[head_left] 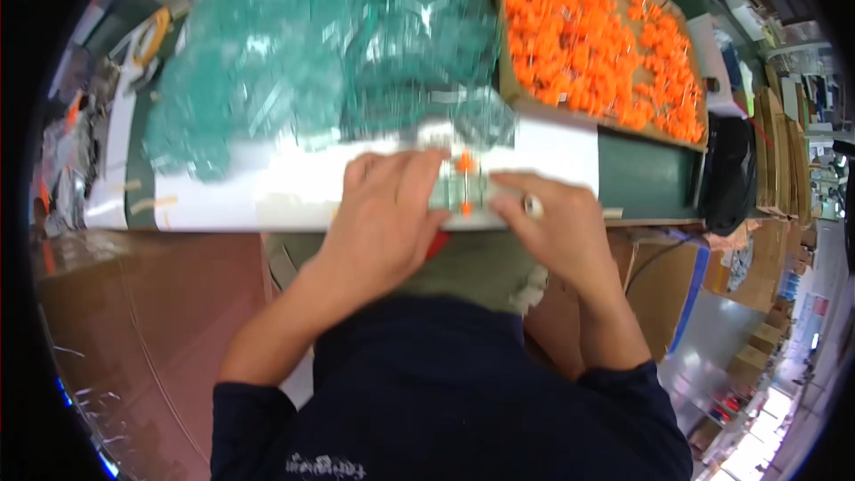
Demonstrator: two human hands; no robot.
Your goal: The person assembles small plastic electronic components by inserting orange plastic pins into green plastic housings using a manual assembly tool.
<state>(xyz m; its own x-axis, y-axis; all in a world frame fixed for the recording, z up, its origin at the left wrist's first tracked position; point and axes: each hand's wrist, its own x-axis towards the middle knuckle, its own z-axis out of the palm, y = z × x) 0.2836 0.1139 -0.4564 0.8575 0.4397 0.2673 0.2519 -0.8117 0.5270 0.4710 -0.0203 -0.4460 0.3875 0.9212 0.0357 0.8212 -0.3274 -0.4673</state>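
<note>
Left hand (387, 205) and right hand (559, 221) flank an orange piece (465, 163), grips indeterminable through blur; uneven finger pressure could skew it.

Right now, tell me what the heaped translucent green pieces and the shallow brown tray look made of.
Translucent green pieces: probably glossy plastic, given their see-through look and bright glints. Shallow brown tray: likely matte cardboard, from its dull tan wall.

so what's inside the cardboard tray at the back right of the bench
The cardboard tray holds many small orange pieces, with some bare bottom showing between them. Anything beneath the heaped pieces is covered, and blur hides their exact shape.
</note>
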